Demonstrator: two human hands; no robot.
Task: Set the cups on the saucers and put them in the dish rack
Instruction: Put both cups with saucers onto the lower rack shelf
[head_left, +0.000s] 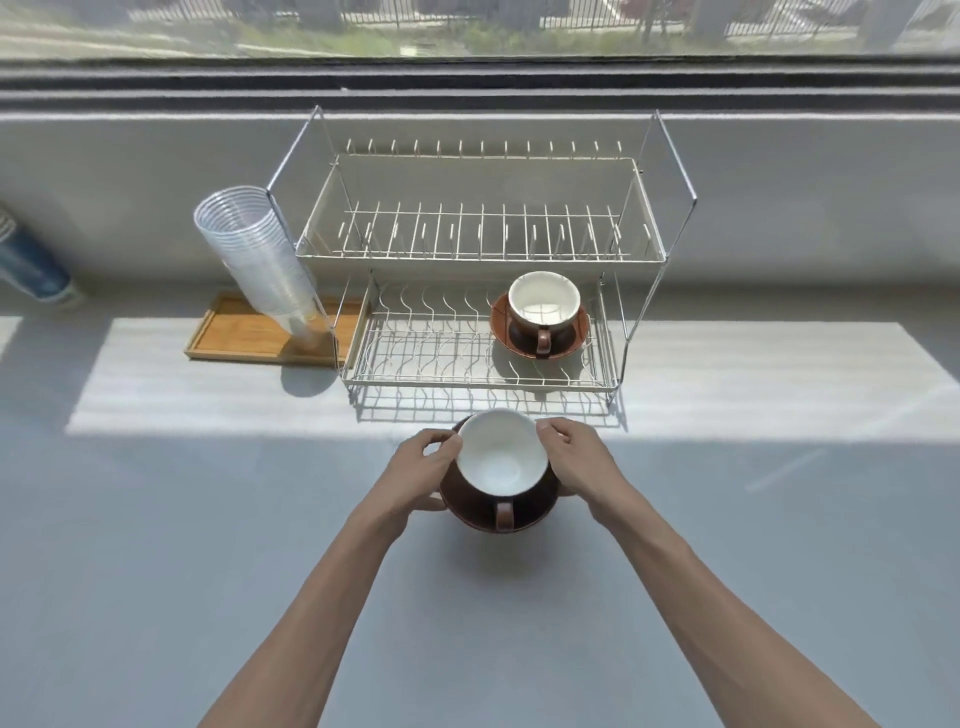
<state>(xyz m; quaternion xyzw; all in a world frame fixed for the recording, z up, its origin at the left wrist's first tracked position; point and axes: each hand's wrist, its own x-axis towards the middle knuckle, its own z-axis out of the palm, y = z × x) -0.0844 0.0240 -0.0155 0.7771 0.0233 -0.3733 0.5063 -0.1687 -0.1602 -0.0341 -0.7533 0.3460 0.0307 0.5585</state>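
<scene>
A brown cup with a white inside (501, 457) sits on a brown saucer (472, 512), handle toward me, just in front of the two-tier wire dish rack (415, 358). My left hand (423, 475) grips the saucer's left edge with the thumb at the cup's rim. My right hand (574, 454) grips the right edge the same way. A second matching cup (544, 304) stands on its saucer (501, 332) at the right of the rack's lower tier. The upper tier holds nothing.
A tall stack of clear plastic cups (249, 249) leans on a wooden tray (228, 332) left of the rack. A blue object (31, 270) lies at the far left. The grey counter (727, 519) runs along a window sill.
</scene>
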